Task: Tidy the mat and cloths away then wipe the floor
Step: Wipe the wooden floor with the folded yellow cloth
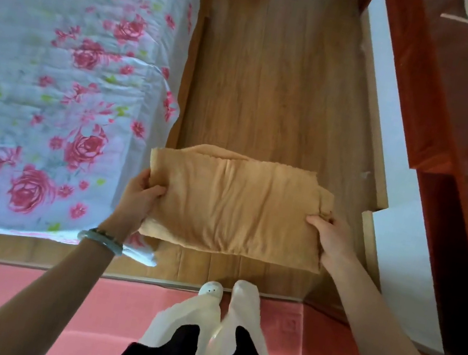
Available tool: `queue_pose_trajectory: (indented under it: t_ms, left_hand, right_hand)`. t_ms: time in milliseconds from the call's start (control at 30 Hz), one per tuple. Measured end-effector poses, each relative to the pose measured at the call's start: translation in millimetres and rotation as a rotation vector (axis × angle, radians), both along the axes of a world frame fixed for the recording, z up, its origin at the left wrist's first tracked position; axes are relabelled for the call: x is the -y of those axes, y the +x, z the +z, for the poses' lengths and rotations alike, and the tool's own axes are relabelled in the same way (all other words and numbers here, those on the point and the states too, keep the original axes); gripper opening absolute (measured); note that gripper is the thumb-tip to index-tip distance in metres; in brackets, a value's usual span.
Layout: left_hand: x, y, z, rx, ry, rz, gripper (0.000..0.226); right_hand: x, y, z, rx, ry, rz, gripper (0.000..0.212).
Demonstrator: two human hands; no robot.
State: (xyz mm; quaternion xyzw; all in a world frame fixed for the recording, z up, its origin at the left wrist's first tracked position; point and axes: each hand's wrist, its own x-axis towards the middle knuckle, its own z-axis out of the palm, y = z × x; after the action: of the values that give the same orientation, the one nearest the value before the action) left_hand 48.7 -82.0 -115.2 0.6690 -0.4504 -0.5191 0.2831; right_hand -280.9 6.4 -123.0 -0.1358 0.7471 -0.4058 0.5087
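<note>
Folded tan cloth held at frame centre above the wooden floor. Left hand grip clamps its left edge, right hand grip its right edge. Floral bedspread fills the left.

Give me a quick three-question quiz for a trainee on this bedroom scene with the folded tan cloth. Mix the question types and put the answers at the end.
1. True or false: the left hand and the right hand each grip one end of the folded tan towelling cloth.
2. Which surface shows behind most of the cloth? A) wooden plank floor B) pink mat C) red-brown cabinet
3. Fill in: the white bedsheet with pink roses lies on the person's ____ side.

Key: 1 true; 2 A; 3 left.
</note>
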Motion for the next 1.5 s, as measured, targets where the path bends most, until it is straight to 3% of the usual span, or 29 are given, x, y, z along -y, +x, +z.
queue_pose_trajectory:
  t_ms: [200, 300, 400, 467, 600, 933, 1033, 1067, 1133, 1233, 1333, 1400, 1500]
  left_hand:
    - [19, -18, -77, 0.115, 0.024, -0.03, 0.027]
    - [32, -30, -149, 0.153, 0.052, -0.054, 0.008]
    - [44, -38, -237, 0.176, 0.069, -0.057, 0.013]
    - [52, -44, -299, 0.201, 0.089, -0.07, 0.005]
    - [69, -44, -425, 0.235, 0.126, -0.121, 0.012]
    - [99, -37, -695, 0.338, 0.141, -0.258, 0.02]
    - [102, -36, -750, 0.322, 0.195, -0.246, 0.043]
    - [102, -38, -761, 0.32, 0.191, -0.235, 0.055]
    - [98, -44, -773, 0.44, 0.11, -0.209, 0.074]
    - [84, -62, -778, 0.859, -0.173, -0.324, 0.072]
    - [68, -79, -803, 0.919, -0.428, -0.724, 0.066]
    - [64, -89, -825, 0.915, -0.449, -0.919, 0.066]
    - [61, -98, -842, 0.974, -0.383, -0.988, 0.069]
  right_hand:
    - [24, -28, -79, -0.123, 0.06, 0.171, 0.015]
    - [41, -41, -142, -0.164, 0.061, 0.217, 0.014]
    - [55, -50, -224, -0.171, 0.074, 0.228, 0.022]
    - [65, -55, -285, -0.186, 0.088, 0.234, 0.028]
    - [86, -61, -404, -0.183, 0.087, 0.248, 0.02]
    - [125, -67, -667, -0.246, 0.174, 0.343, 0.027]
    - [134, -69, -716, -0.285, 0.235, 0.461, 0.04]
    - [135, -70, -729, -0.335, 0.25, 0.519, 0.05]
    - [136, -70, -747, -0.645, 0.211, 0.656, 0.072]
    - [134, -49, -765, -1.142, -0.064, 0.876, 0.069]
    - [131, -18, -792, -1.155, -0.085, 1.118, 0.065]
    - [134, -8, -815, -1.152, -0.06, 1.212, 0.066]
    - [132, -8, -833, -1.161, -0.06, 1.222, 0.065]
